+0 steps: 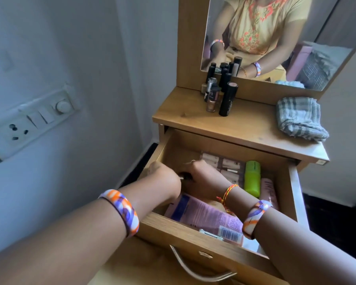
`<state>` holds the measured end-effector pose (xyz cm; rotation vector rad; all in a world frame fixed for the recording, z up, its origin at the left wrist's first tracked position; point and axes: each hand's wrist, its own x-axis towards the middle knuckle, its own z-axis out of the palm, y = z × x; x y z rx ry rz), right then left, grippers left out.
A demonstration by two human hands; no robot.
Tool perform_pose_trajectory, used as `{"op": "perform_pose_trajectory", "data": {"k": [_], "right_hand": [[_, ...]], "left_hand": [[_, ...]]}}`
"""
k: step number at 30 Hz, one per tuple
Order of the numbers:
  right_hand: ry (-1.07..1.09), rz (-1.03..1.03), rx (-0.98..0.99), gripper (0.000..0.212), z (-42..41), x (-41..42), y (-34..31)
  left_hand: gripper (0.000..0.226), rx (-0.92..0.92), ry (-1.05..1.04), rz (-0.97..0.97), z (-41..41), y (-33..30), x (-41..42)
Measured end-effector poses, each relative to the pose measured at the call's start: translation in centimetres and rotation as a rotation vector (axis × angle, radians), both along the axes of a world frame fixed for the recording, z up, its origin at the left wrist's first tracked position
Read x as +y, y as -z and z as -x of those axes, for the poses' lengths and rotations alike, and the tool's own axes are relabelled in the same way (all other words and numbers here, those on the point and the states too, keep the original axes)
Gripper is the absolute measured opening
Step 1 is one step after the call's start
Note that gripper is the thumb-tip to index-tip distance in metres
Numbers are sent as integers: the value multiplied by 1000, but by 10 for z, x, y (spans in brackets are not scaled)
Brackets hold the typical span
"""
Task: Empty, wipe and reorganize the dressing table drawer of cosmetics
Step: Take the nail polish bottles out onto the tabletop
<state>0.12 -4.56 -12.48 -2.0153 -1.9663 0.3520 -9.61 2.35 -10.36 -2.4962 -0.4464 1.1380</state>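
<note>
At frame centre, a dark tube (185,177) is grasped between both hands, left (164,177) and right (203,177), inside the drawer (193,229), presumably for removal to the tabletop (245,124).

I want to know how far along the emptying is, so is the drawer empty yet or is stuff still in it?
Not empty. The open drawer still holds a green bottle, a pink pouch and boxed items at the back.

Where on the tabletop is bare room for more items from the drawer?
Bare wood lies between the bottles and the cloth, and along the tabletop's front edge. The back left corner is crowded.
</note>
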Motion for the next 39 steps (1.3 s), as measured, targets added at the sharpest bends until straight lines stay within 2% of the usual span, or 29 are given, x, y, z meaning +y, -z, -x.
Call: {"op": "perform_pose_trajectory", "data": {"k": [2,3,7,9,13,15,17,19,24,33,39], "right_hand": [[13,-13,48,28,-4,-1,-6],[26,-34,80,28,-7,-2,-8],[243,-151,284,29,-20,-9,-25],[348,-196,412,29,-28,-13,-36],[444,-287,708,22,-40,-19,-63],[526,-375,789,24,-49,-15,-73],[643,-478,729,26,-61,-6,-80],[738,-524,605,27,-68,1,-87],[808,-479,393,23,-75,12,-95],[870,-557,470,26,-76,27,-74],[891,-591,469,29,-79,27,-67]], "left_hand": [[41,52,94,22,0,-15,-3],[39,7,-56,81,-3,-26,-8],[39,-227,-192,215,-6,-59,0],[28,-341,-275,294,-8,-67,14],[20,-574,-360,486,-15,-91,39],[17,-696,-386,594,-21,-106,48],[17,-854,-392,657,-30,-117,54],[18,-1012,-356,633,-41,-122,58],[22,-1253,-399,610,-70,-107,60],[18,-1548,-471,675,-90,-80,55],[18,-1693,-492,606,-92,-68,56]]}}
